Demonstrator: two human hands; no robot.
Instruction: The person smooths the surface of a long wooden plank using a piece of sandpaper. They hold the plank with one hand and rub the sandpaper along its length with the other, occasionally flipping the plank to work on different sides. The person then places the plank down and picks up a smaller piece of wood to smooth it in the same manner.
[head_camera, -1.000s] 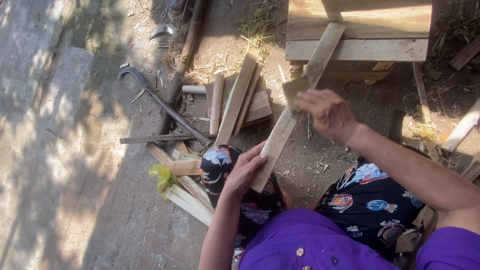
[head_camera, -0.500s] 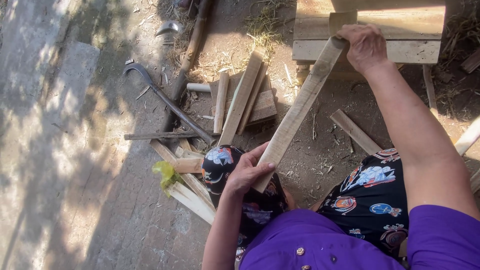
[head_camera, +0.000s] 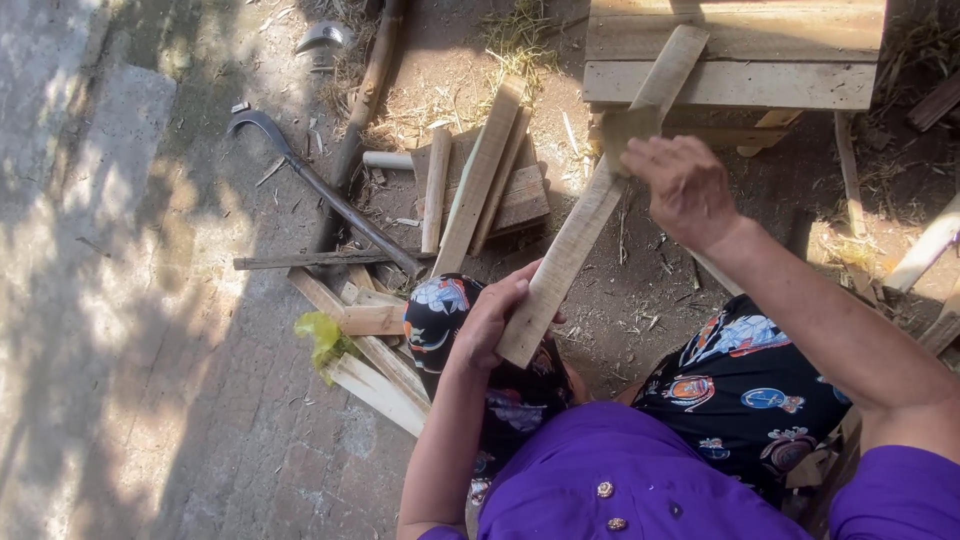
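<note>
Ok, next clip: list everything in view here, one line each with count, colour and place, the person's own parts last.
long plank: one, pale wood, slanting from the knee up onto the crate
wooden crate: one, weathered slats, top right
loose boards: several, pale and grey, piled at centre
slats: a few, pale, on the ground at lower left
curved metal tool: one, dark, lying left of the boards
yellow scrap: one, by the slats
pole: one, brown, top centre
ground: dirt and grey paving, in dappled shade
left hand: grips the plank's lower end
right hand: on the plank, near its upper part
clothing: purple top, dark patterned fabric over the knees
</note>
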